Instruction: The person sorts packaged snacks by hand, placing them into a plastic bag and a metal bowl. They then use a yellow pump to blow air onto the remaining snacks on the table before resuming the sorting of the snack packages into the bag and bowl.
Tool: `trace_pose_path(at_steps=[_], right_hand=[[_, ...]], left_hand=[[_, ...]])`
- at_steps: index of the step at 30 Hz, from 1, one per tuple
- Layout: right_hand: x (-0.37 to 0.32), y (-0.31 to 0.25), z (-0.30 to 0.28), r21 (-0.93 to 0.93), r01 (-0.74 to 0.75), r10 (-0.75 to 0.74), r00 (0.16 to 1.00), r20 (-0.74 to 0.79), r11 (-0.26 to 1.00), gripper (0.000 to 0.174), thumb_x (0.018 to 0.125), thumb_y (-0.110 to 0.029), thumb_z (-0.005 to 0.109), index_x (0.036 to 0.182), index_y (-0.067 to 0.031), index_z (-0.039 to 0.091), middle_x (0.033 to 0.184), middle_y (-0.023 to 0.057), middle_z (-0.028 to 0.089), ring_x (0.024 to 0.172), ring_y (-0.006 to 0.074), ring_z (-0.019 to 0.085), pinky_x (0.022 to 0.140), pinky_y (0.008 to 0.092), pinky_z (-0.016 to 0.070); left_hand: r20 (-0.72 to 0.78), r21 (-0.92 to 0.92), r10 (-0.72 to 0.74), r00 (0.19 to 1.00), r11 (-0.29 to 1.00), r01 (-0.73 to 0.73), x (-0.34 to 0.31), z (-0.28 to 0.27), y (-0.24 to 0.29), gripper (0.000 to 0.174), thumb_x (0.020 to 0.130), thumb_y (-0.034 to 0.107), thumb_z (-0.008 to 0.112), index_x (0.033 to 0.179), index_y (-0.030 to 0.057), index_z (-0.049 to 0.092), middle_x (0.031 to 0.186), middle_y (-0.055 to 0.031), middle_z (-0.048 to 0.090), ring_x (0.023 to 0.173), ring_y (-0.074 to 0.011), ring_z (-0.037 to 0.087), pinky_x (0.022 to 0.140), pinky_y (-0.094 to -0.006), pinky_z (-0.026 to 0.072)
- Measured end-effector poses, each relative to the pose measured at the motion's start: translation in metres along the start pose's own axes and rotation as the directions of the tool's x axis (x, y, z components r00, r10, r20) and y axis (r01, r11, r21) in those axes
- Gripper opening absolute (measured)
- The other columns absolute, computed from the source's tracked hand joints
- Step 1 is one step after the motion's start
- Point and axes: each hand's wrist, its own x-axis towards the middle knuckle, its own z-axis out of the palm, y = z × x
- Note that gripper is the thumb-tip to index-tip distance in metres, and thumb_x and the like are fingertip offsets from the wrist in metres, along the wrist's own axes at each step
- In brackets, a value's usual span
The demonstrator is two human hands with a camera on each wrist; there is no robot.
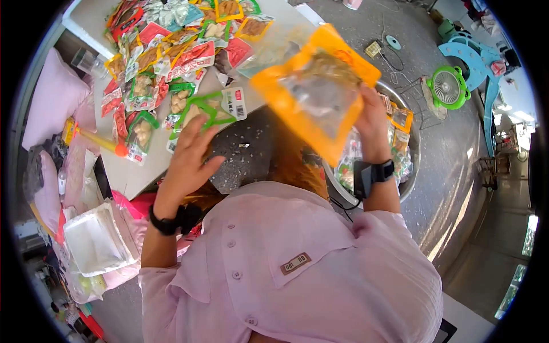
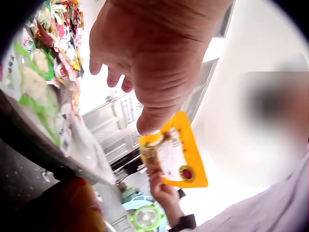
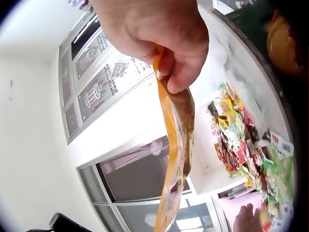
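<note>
The right hand (image 1: 372, 117) pinches the edge of an orange-bordered clear packet (image 1: 323, 86), held up off the table's right side. In the right wrist view the thumb and fingers of the right hand (image 3: 161, 38) grip the packet (image 3: 176, 140), seen edge-on with brown contents. The left hand (image 1: 191, 157) is held over the table's near edge with fingers spread and nothing in them, beside a green-edged packet (image 1: 209, 111). In the left wrist view the left hand (image 2: 145, 53) is empty, with the orange packet (image 2: 178, 154) beyond its thumb.
Many colourful packets (image 1: 189, 60) are heaped on the white table (image 1: 128, 171). A metal basin (image 1: 413, 174) of packets stands at the right. A white foam box (image 1: 100, 240) is at lower left, and a green fan (image 1: 449, 87) is on the floor.
</note>
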Motion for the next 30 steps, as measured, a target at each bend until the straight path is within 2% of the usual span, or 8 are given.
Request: trace_pose_path(at_steps=[4, 9, 21, 24, 26, 27, 29, 30], right_hand=[[0.002, -0.055, -0.094, -0.039, 0.138, -0.138, 0.99, -0.005, 0.99, 0.034, 0.085, -0.013, 0.04, 0.115, 0.0031, 0.039, 0.11, 0.0142, 0.049, 0.098, 0.0216, 0.051, 0.085, 0.0331, 0.0418], [-0.024, -0.079, -0.175, -0.164, 0.217, -0.263, 0.898, -0.352, 0.962, 0.03, 0.082, -0.005, 0.04, 0.112, -0.0008, 0.039, 0.104, 0.0117, 0.049, 0.089, 0.0226, 0.051, 0.077, 0.0337, 0.046], [-0.064, -0.035, -0.328, -0.269, -0.161, -0.111, 0.629, -0.77, 0.95, 0.019, 0.074, -0.002, 0.046, 0.093, -0.0028, 0.042, 0.08, 0.0102, 0.047, 0.071, 0.025, 0.053, 0.063, 0.043, 0.0482], [-0.045, -0.062, -0.273, -0.921, -0.32, -0.436, 0.812, -0.387, 0.222, 0.015, 0.075, -0.012, 0.051, 0.083, -0.0003, 0.048, 0.07, 0.0109, 0.052, 0.064, 0.0254, 0.055, 0.058, 0.0364, 0.0468], [-0.035, -0.079, -0.236, -0.869, -0.211, -0.36, 0.932, -0.041, -0.447, 0.02, 0.075, -0.018, 0.055, 0.077, 0.0013, 0.053, 0.063, 0.0113, 0.055, 0.059, 0.0257, 0.056, 0.055, 0.032, 0.0459], [-0.032, -0.084, -0.237, -0.82, -0.188, -0.362, 0.932, 0.025, -0.54, 0.02, 0.073, -0.018, 0.057, 0.078, 0.0005, 0.053, 0.068, 0.0113, 0.056, 0.062, 0.0257, 0.056, 0.055, 0.0328, 0.0458], [-0.025, -0.084, -0.32, -0.934, -0.316, -0.336, 0.909, -0.247, -0.168, 0.017, 0.071, -0.014, 0.058, 0.081, -0.0029, 0.051, 0.073, 0.0075, 0.055, 0.069, 0.0207, 0.056, 0.056, 0.0324, 0.0464], [-0.024, -0.08, -0.32, -0.88, -0.353, -0.282, 0.921, -0.267, -0.32, 0.019, 0.069, -0.016, 0.06, 0.081, -0.004, 0.052, 0.073, 0.0077, 0.056, 0.07, 0.0211, 0.057, 0.057, 0.0333, 0.0461]], left_hand=[[0.031, 0.301, 0.047, 0.998, 0.952, -0.054, 0.012, 0.062, -0.039, 0.057, 0.063, 0.028, 0.065, 0.114, 0.0097, 0.046, 0.122, -0.0165, 0.036, 0.114, -0.0314, 0.033, 0.095, -0.0435, 0.0228], [-0.037, 0.414, 0.001, 0.999, 0.91, 0.015, 0.024, 0.073, -0.063, 0.057, 0.064, 0.034, 0.063, 0.114, 0.0104, 0.046, 0.117, -0.0139, 0.042, 0.114, -0.028, 0.034, 0.096, -0.0423, 0.0219], [-0.08, 0.411, 0.103, 0.991, 0.91, -0.061, 0.027, 0.065, -0.08, 0.053, 0.071, 0.04, 0.057, 0.109, 0.0033, 0.049, 0.117, -0.014, 0.045, 0.112, -0.0299, 0.037, 0.096, -0.042, 0.0214], [-0.081, 0.418, 0.105, 0.991, 0.906, -0.062, 0.027, 0.066, -0.081, 0.053, 0.071, 0.04, 0.057, 0.108, 0.0033, 0.049, 0.117, -0.0139, 0.045, 0.112, -0.0298, 0.037, 0.096, -0.0419, 0.0216], [-0.084, 0.421, 0.102, 0.991, 0.905, -0.058, 0.028, 0.066, -0.08, 0.054, 0.07, 0.04, 0.058, 0.108, 0.0032, 0.049, 0.116, -0.0138, 0.045, 0.112, -0.0298, 0.037, 0.096, -0.0419, 0.0218], [-0.088, 0.416, 0.102, 0.991, 0.908, -0.057, 0.028, 0.067, -0.08, 0.054, 0.07, 0.04, 0.058, 0.108, 0.0032, 0.049, 0.116, -0.0137, 0.045, 0.112, -0.0299, 0.037, 0.096, -0.0419, 0.022], [-0.098, 0.407, 0.101, 0.99, 0.912, -0.053, 0.027, 0.066, -0.079, 0.053, 0.069, 0.039, 0.059, 0.108, 0.0032, 0.049, 0.115, -0.0136, 0.045, 0.112, -0.0301, 0.037, 0.096, -0.0419, 0.0224], [-0.099, 0.399, 0.098, 0.99, 0.915, -0.051, 0.027, 0.065, -0.079, 0.053, 0.069, 0.039, 0.059, 0.108, 0.0032, 0.049, 0.115, -0.0136, 0.045, 0.112, -0.0301, 0.037, 0.096, -0.0419, 0.0227]])
